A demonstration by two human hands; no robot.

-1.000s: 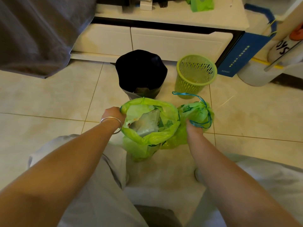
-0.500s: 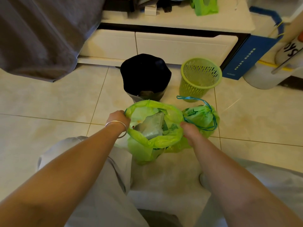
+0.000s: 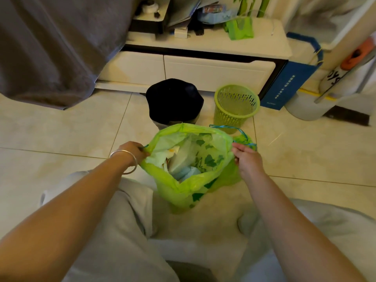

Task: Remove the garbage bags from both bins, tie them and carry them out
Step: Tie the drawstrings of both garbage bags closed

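An open green garbage bag [image 3: 189, 186] full of paper and plastic waste stands on the floor between my knees. My left hand [image 3: 135, 152], with a silver bangle on the wrist, pinches the bag's left rim. My right hand [image 3: 245, 157] pinches the right rim, and the mouth is stretched wide. Behind the right hand lies a second green bag [image 3: 247, 142], tied with a blue drawstring. A bin with a black liner [image 3: 174, 101] and a bare green mesh bin [image 3: 236, 105] stand behind the bags.
A low white cabinet [image 3: 203, 66] with clutter on top runs along the back. A grey cloth [image 3: 53, 47] hangs at the left. A blue box [image 3: 284, 86] and a white container [image 3: 305, 106] stand at the right. The floor is beige tile [image 3: 61, 129].
My right hand left the tied bag and took the open bag's right rim. Both hands pulled the mouth wider. The view tilted up.
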